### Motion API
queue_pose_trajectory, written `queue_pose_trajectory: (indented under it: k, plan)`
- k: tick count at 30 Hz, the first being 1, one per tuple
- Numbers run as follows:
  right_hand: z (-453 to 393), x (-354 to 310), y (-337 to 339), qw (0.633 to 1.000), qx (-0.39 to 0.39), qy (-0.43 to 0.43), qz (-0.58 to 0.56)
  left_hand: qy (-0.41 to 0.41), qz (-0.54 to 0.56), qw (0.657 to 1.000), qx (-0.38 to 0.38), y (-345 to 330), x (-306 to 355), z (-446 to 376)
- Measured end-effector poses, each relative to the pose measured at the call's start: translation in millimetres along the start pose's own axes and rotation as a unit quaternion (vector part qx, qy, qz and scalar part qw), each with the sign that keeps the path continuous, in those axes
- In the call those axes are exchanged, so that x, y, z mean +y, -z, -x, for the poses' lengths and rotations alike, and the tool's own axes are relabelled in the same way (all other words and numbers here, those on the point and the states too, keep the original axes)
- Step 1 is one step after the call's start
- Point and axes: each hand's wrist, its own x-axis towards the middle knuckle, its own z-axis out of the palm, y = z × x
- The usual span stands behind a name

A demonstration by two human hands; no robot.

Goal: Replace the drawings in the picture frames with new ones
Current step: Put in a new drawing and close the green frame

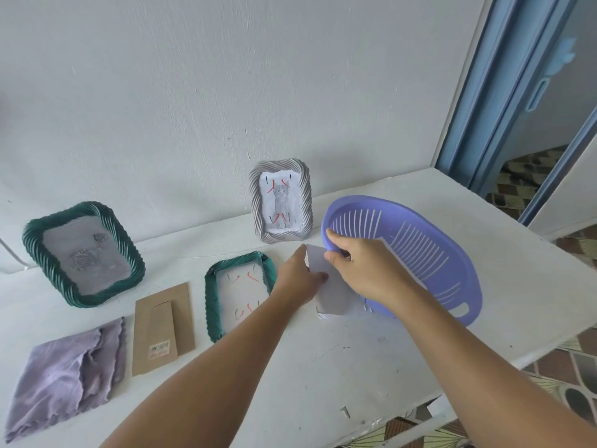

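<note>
A small green frame [240,297] lies face down on the white table [323,367], its back open, paper with red marks showing inside. Its brown cardboard backing [163,328] lies to its left. A larger green frame [83,253] with a rose drawing leans at the far left. A grey frame [280,200] with a cat drawing stands against the wall. My left hand [298,279] holds a white sheet of paper [329,286] by its left edge. My right hand [361,266] grips the rim of a tilted purple basket [416,253] just above that paper.
A lilac cloth [66,373] lies crumpled at the table's front left. The table's right edge runs beside a blue door frame [504,92] and a patterned floor [529,179]. A nail [345,411] lies near the chipped front edge.
</note>
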Motion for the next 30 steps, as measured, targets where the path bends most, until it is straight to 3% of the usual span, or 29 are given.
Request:
queue_pose_trajectory:
  k: [7, 11, 14, 17, 20, 23, 30]
  plan:
    - [3.2, 5.4, -16.2, 1.000, -0.009, -0.002, -0.007, -0.021, -0.041, 0.999, -0.006, 5.2, -1.1, 3.5]
    - [2.1, 8.4, -18.3, 1.000, -0.010, -0.004, -0.014, -0.023, -0.064, 0.997, 0.042, 18.5, -2.3, -0.2]
    - [-1.4, 11.3, -17.3, 0.999, -0.020, -0.016, -0.036, -0.024, 0.001, 0.997, 0.071, 27.5, 4.3, -2.0]
    - [-7.3, 16.9, -5.5, 0.998, -0.024, -0.036, -0.053, -0.022, 0.103, 0.993, 0.051, 29.1, 16.2, -1.5]
    - [-13.5, 28.0, 12.5, 0.998, -0.017, -0.053, -0.014, -0.043, 0.107, 0.993, 0.027, 24.9, 28.2, 4.0]
    - [-19.3, 44.1, 22.7, 0.996, -0.019, -0.072, 0.050, -0.066, 0.044, 0.997, -0.012, 22.0, 35.6, 12.3]
    - [-23.4, 68.3, 21.7, 0.973, -0.104, -0.127, 0.163, -0.099, 0.030, 0.994, -0.046, 15.9, 31.6, 20.0]
